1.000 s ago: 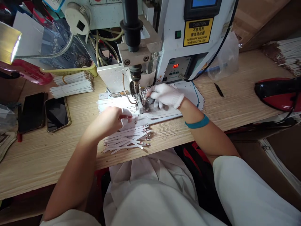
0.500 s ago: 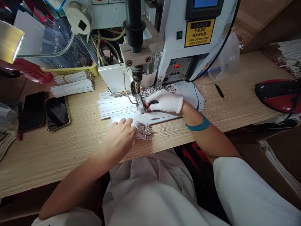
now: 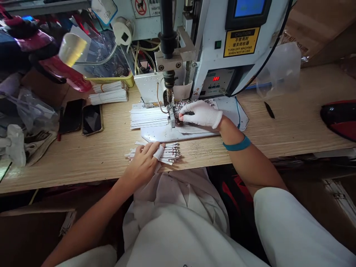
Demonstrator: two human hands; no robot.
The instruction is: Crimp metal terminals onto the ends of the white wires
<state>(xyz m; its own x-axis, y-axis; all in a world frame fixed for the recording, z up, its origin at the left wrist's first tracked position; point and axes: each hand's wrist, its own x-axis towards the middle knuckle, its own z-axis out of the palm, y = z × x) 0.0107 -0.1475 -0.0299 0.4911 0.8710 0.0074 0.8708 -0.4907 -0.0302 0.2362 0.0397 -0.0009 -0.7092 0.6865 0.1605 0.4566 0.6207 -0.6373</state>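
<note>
Left hand (image 3: 141, 166) lies flat, fingers open, over fanned white strips (image 3: 169, 152); gloved right hand (image 3: 200, 115) curls narrowly beside the machine's head (image 3: 168, 97), its fingers hiding whatever it may hold.

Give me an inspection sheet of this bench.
Surface: wood-grain workbench.
Job's things: white strips with metal-tipped ends; more strips lying flat beside the machine head.
Clutter: two phones; banded strip bundles.
Hands: left hand bare, one finger wrapped, resting on the strips; right hand gloved, beside the machine head.
Cables: blue wire; yellow wires.
Surroundings: cardboard box.
</note>
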